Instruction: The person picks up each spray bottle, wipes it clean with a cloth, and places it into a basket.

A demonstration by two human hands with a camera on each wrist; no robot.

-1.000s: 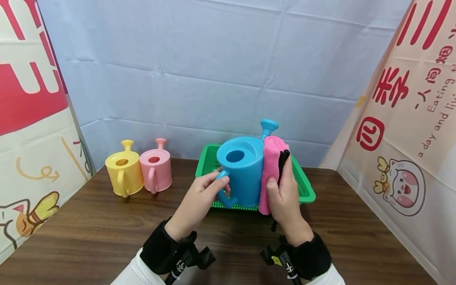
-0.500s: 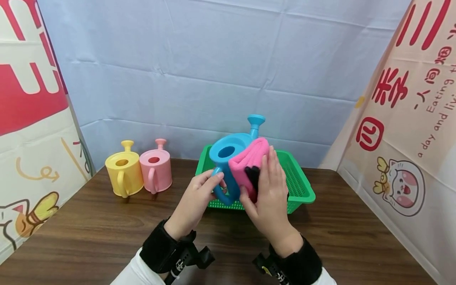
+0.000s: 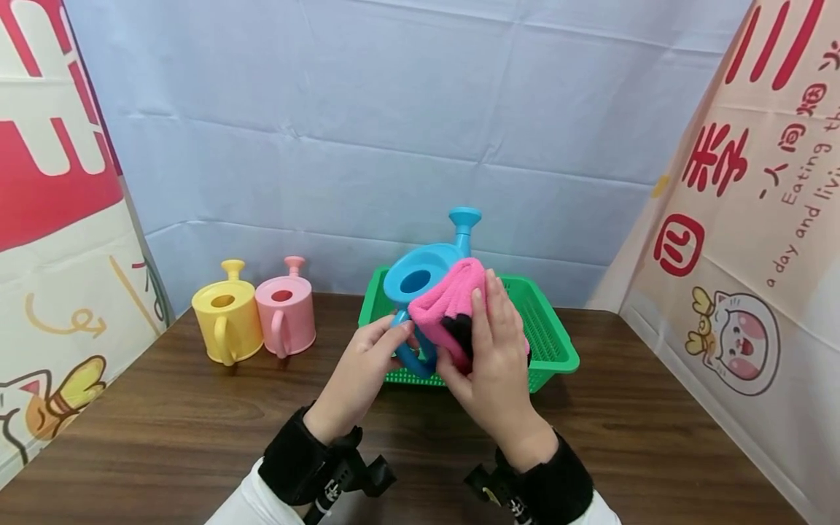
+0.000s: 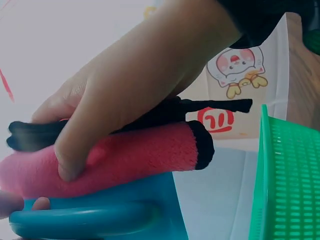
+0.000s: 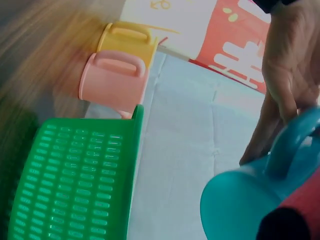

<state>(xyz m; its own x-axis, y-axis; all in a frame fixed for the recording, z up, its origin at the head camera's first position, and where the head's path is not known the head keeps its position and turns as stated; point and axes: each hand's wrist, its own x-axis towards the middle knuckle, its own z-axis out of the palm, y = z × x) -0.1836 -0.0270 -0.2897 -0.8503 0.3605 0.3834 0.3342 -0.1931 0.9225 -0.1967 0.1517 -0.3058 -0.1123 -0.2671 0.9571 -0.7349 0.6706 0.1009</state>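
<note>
A blue watering can (image 3: pixel 426 255) is held up over the front of a green basket (image 3: pixel 547 328), spout pointing up and back. My left hand (image 3: pixel 361 364) grips its loop handle, with the thumb on top. My right hand (image 3: pixel 495 379) holds a folded pink cloth (image 3: pixel 449 295) with black trim against the can's right side, fingers fairly straight and thumb toward me. In the left wrist view, the right thumb presses into the cloth (image 4: pixel 135 157) just above the blue handle (image 4: pixel 85 221). The can's right wall is mostly hidden behind cloth and hand.
Yellow (image 3: pixel 230 321) and pink (image 3: pixel 289 310) watering cans stand side by side at the left on the brown wooden table (image 3: pixel 164 437). A pale blue cloth backdrop (image 3: pixel 328 146) hangs behind, with printed sheets (image 3: pixel 715 292) at both sides.
The right hand has moved left with the cloth, from the can's right side across toward its front, and its fingers have straightened. The can has shifted slightly left and tilted.
</note>
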